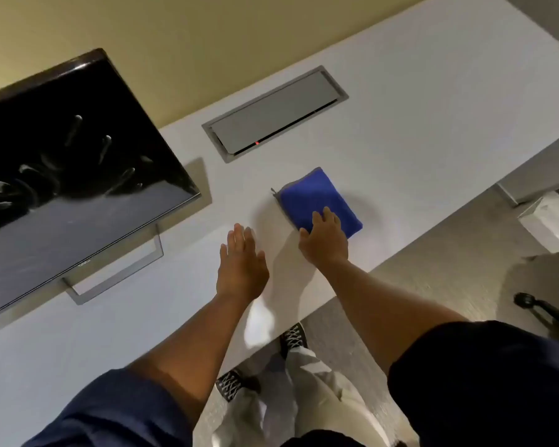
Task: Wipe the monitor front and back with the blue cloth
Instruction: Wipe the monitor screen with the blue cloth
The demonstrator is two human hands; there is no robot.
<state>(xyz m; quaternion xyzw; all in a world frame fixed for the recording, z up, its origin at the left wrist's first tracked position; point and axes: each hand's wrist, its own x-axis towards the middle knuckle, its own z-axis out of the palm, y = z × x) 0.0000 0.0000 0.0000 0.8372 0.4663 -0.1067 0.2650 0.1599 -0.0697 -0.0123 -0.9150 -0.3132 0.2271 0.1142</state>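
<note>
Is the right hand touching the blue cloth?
Touching. The head view shows the right hand lying on the near corner of the blue cloth on the desk, its fingers covering part of the cloth with no gap showing.

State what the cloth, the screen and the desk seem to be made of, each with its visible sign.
Cloth: likely microfibre, from its fuzzy, matte blue pile. Screen: glossy glass or plastic, since it mirrors light and shows smears. Desk: probably laminate, being smooth, matte and white.
</note>
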